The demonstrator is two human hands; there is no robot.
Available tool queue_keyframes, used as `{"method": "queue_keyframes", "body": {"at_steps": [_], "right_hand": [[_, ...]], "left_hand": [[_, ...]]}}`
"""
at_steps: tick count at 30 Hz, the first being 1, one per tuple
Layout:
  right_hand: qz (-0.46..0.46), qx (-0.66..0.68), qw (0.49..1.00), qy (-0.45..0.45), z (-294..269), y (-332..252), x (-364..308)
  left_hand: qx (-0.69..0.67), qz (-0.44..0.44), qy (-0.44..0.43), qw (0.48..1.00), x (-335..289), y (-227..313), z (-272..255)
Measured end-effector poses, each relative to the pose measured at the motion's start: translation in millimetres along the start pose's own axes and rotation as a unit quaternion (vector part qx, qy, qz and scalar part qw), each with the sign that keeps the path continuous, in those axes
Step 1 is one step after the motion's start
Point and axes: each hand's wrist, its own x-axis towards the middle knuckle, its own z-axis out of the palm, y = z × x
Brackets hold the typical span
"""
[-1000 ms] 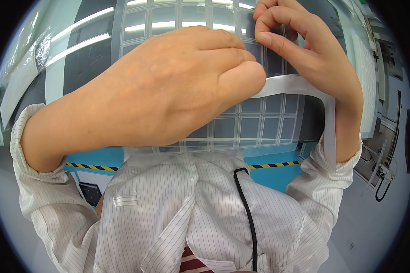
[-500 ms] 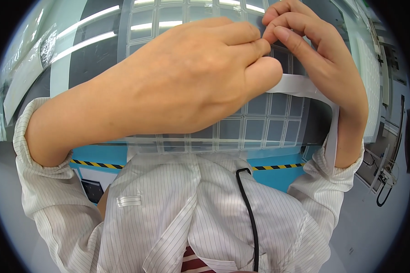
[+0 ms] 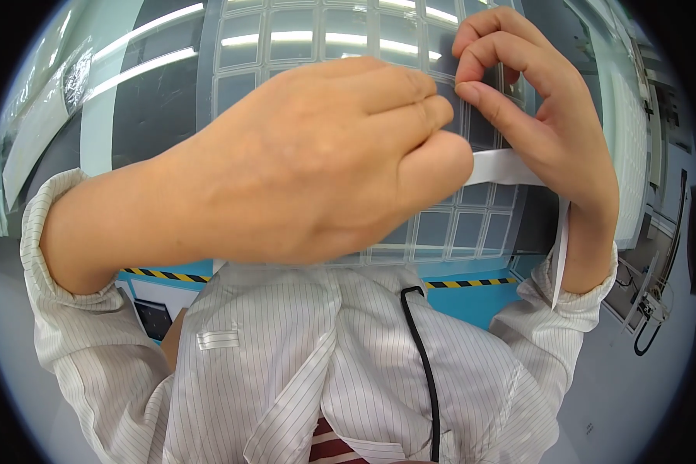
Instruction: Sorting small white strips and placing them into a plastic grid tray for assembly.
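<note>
The left hand [image 3: 332,158] is reaching palm-down across the clear compartmented tray [image 3: 290,35], its fingers drawing together and apparently clamping a white strip [image 3: 506,168], which is emerging from beside the thumb; the actual pinch is hiding underneath. The strip is running over the tray to the right wrist and hanging down there, the forearm presumably carrying its slack clear of the compartments. The right hand [image 3: 541,108] is curving above the tray's right side, thumb and index tips bending close together; whether they are gripping anything cannot be told. This arrangement is probably leaving those fingertips free for fine work.
</note>
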Motion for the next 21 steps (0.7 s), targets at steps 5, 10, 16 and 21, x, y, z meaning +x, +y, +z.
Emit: {"method": "queue_keyframes", "body": {"at_steps": [5, 10, 16, 21], "right_hand": [[-0.062, -0.040, 0.997, 0.009, 2, 5, 1], [-0.052, -0.016, 0.998, 0.011, 4, 6, 2], [0.040, 0.008, 0.999, 0.015, 9, -36, 13], [0.183, 0.059, 0.980, 0.051, 4, -28, 8]], "left_hand": [[-0.005, 0.002, -0.016, 1.000, -3, 1, 0], [0.003, -0.003, -0.017, 1.000, -2, 1, 1], [-0.003, -0.006, 0.001, 1.000, -7, -1, 2], [-0.075, -0.011, 0.063, 0.995, -7, -10, 7]]}}
